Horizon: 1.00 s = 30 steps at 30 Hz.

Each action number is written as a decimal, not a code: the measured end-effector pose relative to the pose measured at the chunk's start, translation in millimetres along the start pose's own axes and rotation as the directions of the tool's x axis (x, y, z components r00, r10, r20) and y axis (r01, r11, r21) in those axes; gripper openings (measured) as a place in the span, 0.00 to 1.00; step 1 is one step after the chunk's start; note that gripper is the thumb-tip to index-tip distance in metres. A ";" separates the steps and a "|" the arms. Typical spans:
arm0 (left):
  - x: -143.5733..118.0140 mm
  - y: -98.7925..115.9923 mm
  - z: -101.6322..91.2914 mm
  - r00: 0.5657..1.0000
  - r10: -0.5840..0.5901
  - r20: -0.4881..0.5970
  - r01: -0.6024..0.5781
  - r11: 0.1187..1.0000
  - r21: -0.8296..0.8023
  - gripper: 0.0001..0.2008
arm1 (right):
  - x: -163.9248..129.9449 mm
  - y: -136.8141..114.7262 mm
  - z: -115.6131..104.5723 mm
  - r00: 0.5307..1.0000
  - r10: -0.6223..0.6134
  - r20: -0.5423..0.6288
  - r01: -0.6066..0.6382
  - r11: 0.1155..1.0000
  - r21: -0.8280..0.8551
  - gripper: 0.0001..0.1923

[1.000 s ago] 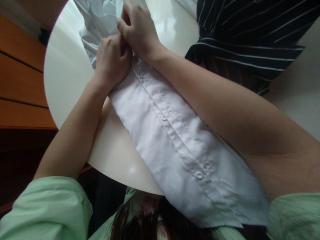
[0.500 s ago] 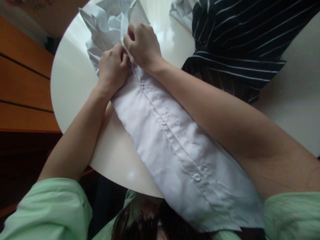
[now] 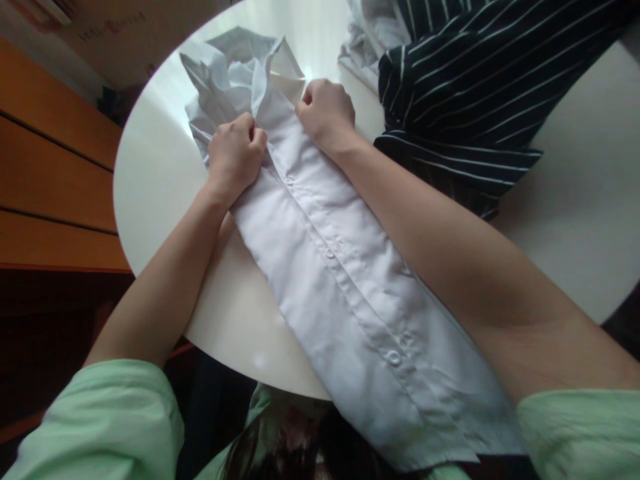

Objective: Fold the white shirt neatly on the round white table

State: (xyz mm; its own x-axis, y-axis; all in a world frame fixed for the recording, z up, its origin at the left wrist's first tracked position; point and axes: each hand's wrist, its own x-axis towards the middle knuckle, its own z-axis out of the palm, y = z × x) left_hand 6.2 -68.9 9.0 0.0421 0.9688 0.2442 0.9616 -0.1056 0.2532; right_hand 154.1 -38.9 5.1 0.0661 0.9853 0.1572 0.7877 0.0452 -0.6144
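Observation:
A white button-up shirt [image 3: 360, 287] lies long and narrow across the table, its collar end at the far left and its hem hanging over the near edge towards me. Small buttons run down the placket along its middle. My left hand [image 3: 236, 150] is closed on the shirt's fabric beside the placket, just below the bunched collar. At the shirt's right edge, my right hand [image 3: 327, 113] is curled closed with the cloth against its fingers. The fingertips of both hands are hidden.
Beneath the shirt is a round white table [image 3: 155, 167]. A dark striped garment [image 3: 465, 93] lies crumpled at the right, with a pale bundled cloth [image 3: 363, 53] behind it. Orange drawers [image 3: 55, 173] stand at the left.
My right hand has moved from the placket, next to my left hand, out to the shirt's right edge. The front beneath it is now spread flatter. My left hand keeps its hold.

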 end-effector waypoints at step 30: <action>4.7 -4.8 1.2 0.977 -0.022 -0.211 -0.022 0.979 -0.205 0.11 | -19.4 -8.2 -10.5 0.752 -0.496 0.434 -0.336 0.278 0.900 0.07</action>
State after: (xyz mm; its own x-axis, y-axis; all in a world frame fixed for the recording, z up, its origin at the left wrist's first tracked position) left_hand 2.1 -63.6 7.8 -0.0373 0.9017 0.4307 0.8847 -0.1706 0.4338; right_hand 152.9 -60.1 15.3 -0.6071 0.7898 0.0877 -0.3542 -0.1702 -0.9195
